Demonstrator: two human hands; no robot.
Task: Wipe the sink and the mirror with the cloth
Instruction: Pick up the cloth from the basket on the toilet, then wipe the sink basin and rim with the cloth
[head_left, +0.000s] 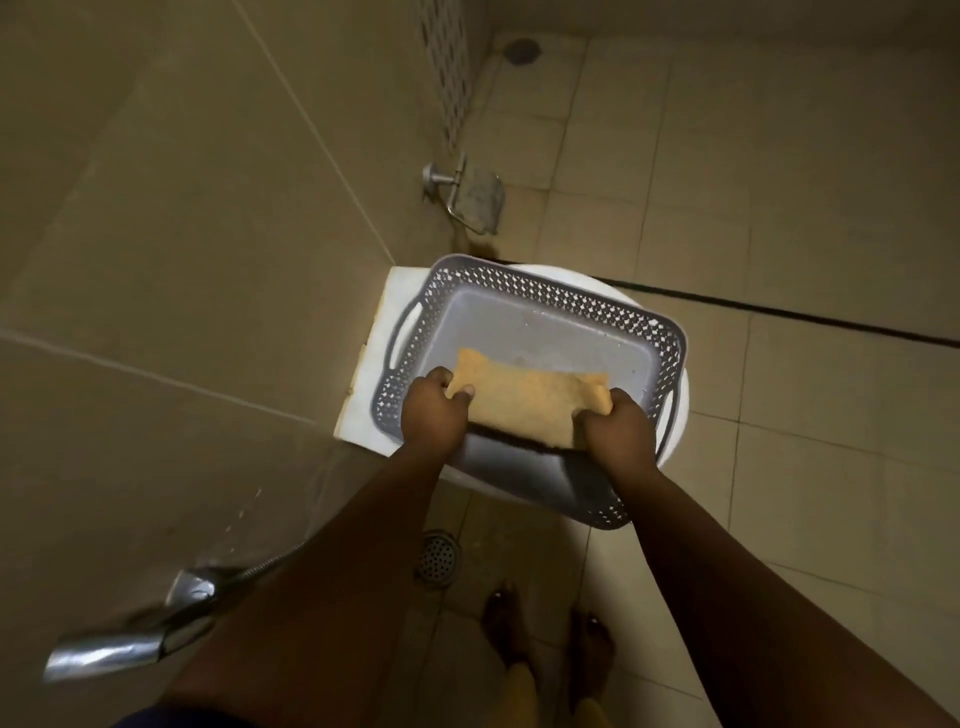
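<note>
Over the grey perforated plastic basket (540, 322) perched on a white toilet lid (675, 415), the left hand (434, 410) and right hand (618, 431) pinch a folded orange cloth (524, 397) by its ends, and a careless lift might tip the basket off.

Grey basket (540, 291) sits on white toilet lid (675, 415).

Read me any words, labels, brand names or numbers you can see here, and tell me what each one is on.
None: there is no readable text in this view.
The cloth, held by the left hand and right hand, is plain.
The basket shows only a punched pattern.
</note>
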